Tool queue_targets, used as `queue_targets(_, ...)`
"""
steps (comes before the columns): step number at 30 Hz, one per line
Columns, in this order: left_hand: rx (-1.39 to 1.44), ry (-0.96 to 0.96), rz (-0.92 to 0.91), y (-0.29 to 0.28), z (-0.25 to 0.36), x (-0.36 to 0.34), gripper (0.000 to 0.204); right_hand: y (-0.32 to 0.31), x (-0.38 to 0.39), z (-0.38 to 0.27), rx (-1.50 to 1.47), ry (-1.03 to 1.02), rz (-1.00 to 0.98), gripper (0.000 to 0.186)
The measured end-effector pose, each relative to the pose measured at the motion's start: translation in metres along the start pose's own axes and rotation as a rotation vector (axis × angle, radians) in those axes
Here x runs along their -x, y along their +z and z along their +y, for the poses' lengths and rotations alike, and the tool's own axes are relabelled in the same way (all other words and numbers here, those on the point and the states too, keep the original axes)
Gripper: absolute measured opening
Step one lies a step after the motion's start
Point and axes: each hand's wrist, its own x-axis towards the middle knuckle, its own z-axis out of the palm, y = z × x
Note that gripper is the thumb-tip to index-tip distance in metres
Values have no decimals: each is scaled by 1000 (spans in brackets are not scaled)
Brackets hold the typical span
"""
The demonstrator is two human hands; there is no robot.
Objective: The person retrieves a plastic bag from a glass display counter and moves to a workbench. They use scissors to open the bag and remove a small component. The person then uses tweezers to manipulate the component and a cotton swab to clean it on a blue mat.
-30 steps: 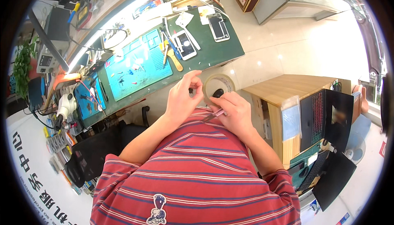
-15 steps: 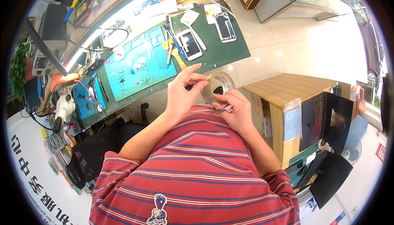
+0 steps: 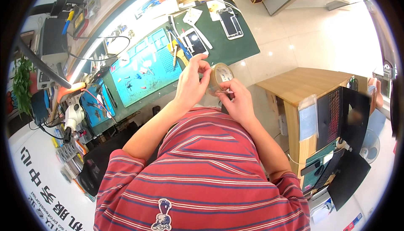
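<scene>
A roll of clear brownish packing tape is between my hands, in front of my striped shirt. My left hand has its fingers curled and thumb pressed in at the roll's left edge; it seems to grip the roll there, though part of the hold is hidden. My right hand pinches a small slim tool, possibly a blade, between thumb and fingers at the roll's lower edge. Just beyond my left fingers a white phone lies on the dark green bench mat.
A blue repair mat with small parts lies on the bench, near a phone frame and several hand tools. To the right stands a wooden desk with an open laptop. A black chair is at lower left.
The roll has turned, its printed inner side now facing more to the right. My right hand has lifted the slim tool up to the roll's edge. My left fingers have curled in.
</scene>
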Motion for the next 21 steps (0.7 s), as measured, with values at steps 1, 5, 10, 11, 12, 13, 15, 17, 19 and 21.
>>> queue_targets(1, -43, 57, -12, 1, -6, -5, 40, 0, -3, 4, -17, 28, -6, 22)
queue_targets(5, -183, 230, -113, 8, -23, -34, 34, 15, -22, 55, -137, 22, 2, 26)
queue_targets(10, -287, 349, -272, 18, -44, -68, 25, 39, -50, 112, -215, 45, -13, 28)
queue_targets(11, -301, 339, -307, 18, -45, -72, 23, 44, -53, 119, -252, 70, 0, 28)
queue_targets(12, -313, 360, -340, 20, -47, -76, 23, 48, -54, 124, -288, 94, 14, 27)
queue_targets(13, -325, 383, -372, 22, -50, -78, 23, 53, -52, 129, -277, 33, 57, 28)
queue_targets(15, -342, 446, -418, 22, -57, -81, 24, 59, -50, 134, -250, -91, 135, 28)
queue_targets(17, -370, 442, -490, 20, -59, -85, 23, 52, -44, 136, -346, 60, 131, 30)
queue_targets(19, -362, 458, -511, 23, -60, -90, 24, 43, -42, 130, -371, 147, 114, 33)
queue_targets(21, -386, 401, -584, 26, -58, -94, 23, 27, -48, 111, -323, 166, 103, 34)
